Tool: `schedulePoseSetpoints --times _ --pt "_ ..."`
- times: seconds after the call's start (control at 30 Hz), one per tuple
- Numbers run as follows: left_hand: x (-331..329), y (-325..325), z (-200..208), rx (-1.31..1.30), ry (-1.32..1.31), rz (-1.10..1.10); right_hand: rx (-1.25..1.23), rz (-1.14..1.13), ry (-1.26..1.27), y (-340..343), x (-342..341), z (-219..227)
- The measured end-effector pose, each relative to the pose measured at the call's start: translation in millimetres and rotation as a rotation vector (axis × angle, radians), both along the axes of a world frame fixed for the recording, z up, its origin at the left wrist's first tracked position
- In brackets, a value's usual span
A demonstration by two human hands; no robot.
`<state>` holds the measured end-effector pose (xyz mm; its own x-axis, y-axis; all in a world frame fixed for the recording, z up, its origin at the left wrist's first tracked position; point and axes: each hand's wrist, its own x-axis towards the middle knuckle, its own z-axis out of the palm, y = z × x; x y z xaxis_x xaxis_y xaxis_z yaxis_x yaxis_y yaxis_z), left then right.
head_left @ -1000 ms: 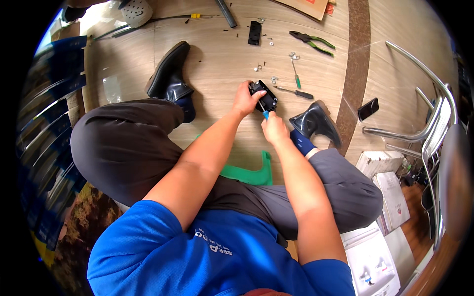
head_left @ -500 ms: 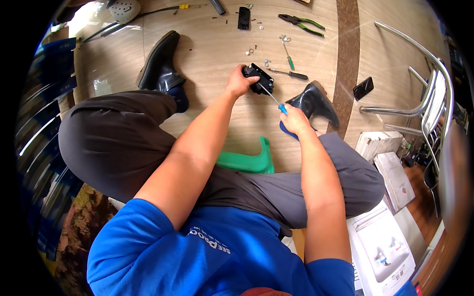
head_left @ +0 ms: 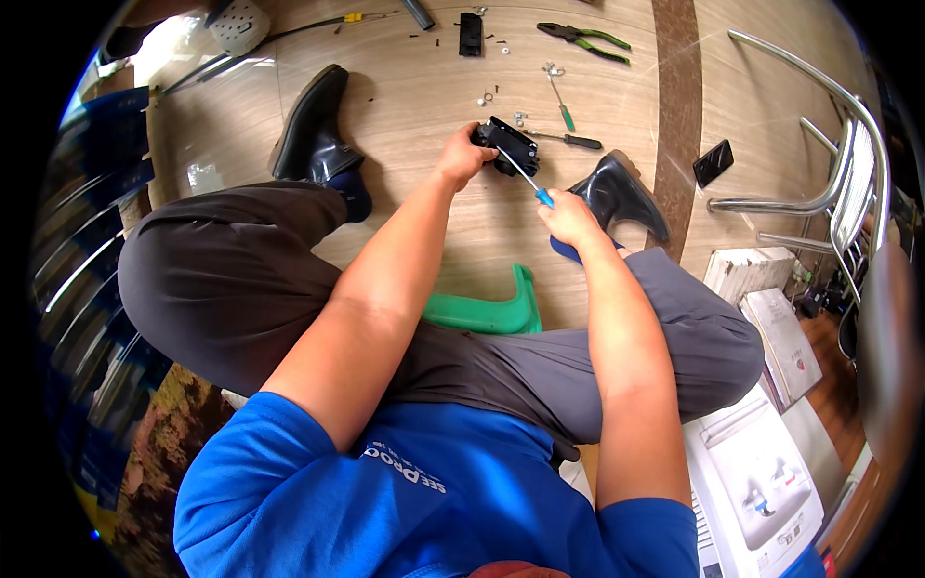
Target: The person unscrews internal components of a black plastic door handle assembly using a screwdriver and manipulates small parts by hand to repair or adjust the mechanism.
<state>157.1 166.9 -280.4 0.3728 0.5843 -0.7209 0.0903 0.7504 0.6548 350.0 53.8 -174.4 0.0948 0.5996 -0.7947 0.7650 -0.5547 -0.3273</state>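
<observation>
Between my boots, my left hand (head_left: 463, 157) grips the left end of a black plastic mechanism housing (head_left: 515, 148), its thumb lying along the near side. My right hand (head_left: 572, 218) is closed around the blue handle of a screwdriver (head_left: 544, 197). The screwdriver's metal shaft slants up and left, and its tip rests at the housing near my left thumb. Just beyond the housing lies a dark-handled screwdriver (head_left: 582, 142). A thinner green-handled screwdriver (head_left: 568, 122) is farther off. What exactly the tip touches is too small to make out.
Pliers with green handles (head_left: 585, 42), a black rectangular part (head_left: 470, 36) and several small screws lie on the tiled floor. A phone (head_left: 713, 164) is at right, near a metal chair frame (head_left: 819, 205). A green plastic stool (head_left: 482, 313) sits between my legs.
The screwdriver's tip has shifted left along the housing, toward my left thumb. My right hand has moved slightly left with it, and the housing has turned a little.
</observation>
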Motion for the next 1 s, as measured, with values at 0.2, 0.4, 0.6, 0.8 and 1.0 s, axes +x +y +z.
schedulePoseSetpoints --times 0.2,0.4,0.6,0.8,1.0 --pt "-0.6 1.6 5.1 0.024 0.013 0.049 -0.009 0.021 -0.011 7.9 1.9 1.5" --pt "8.4 3.2 15.8 0.054 0.115 0.052 -0.015 0.052 -0.018 13.9 2.2 5.4" --pt "-0.2 4.8 -20.7 0.328 0.307 -0.029 -0.036 0.119 -0.046 29.3 -3.7 9.3" --pt "6.3 6.9 -8.3 0.359 0.361 -0.057 -0.027 0.077 -0.085 25.0 -7.8 -0.5" --pt "10.4 5.2 6.9 0.523 0.500 -0.068 -0.042 -0.009 -0.174 18.0 -33.8 -6.1"
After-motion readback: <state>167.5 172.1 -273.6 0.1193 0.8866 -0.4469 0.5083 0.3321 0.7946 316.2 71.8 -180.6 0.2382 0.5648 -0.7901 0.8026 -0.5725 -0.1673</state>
